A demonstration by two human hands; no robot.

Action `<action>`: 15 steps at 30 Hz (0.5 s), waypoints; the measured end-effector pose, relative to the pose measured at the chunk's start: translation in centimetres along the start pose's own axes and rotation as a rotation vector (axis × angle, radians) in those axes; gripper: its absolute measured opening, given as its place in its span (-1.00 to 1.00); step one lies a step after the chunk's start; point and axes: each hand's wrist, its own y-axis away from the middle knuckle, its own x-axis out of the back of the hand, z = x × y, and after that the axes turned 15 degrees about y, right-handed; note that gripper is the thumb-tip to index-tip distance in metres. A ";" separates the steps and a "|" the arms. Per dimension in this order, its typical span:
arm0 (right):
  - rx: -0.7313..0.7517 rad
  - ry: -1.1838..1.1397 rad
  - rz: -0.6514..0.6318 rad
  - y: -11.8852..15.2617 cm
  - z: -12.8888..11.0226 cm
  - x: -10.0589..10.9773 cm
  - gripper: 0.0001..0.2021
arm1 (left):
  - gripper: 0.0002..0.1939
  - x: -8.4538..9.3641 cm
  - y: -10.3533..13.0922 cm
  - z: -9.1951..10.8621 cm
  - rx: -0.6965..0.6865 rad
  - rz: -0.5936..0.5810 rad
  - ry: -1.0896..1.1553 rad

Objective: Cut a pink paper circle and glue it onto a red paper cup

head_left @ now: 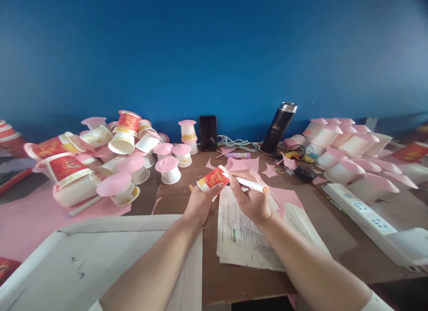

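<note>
My left hand [200,202] is wrapped round a red paper cup [213,179] with gold print, tipped on its side above the table. In my right hand [249,199] is a white marker-like stick [251,184] with an orange end pointing right. Its other end is hidden by my fingers, close to the cup's right end; I cannot tell whether they touch. Below the right hand lie printed sheets [240,235], with a piece of pink paper [289,196] on top. Pink scraps [270,170] and a purple glue stick [238,155] lie just beyond.
Paper cups with pink tops [115,184] crowd the left, and more cups [359,143] are stacked at right. A phone [207,133] and a black flask [278,128] stand by the blue wall. A power strip [368,219] lies right; a white box lid [133,253] sits front left.
</note>
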 end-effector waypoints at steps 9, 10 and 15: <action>0.015 0.041 -0.016 -0.1 -0.2 0.0 -0.90 | -0.67 0.3 0.0 0.0 0.006 0.008 -0.052; 0.018 0.045 -0.014 -0.1 -0.2 0.0 -0.90 | -0.69 0.4 0.0 0.0 0.008 0.006 -0.047; 0.030 0.059 -0.007 -0.2 -0.3 0.1 -0.91 | -0.71 0.2 0.0 0.1 0.007 -0.006 -0.014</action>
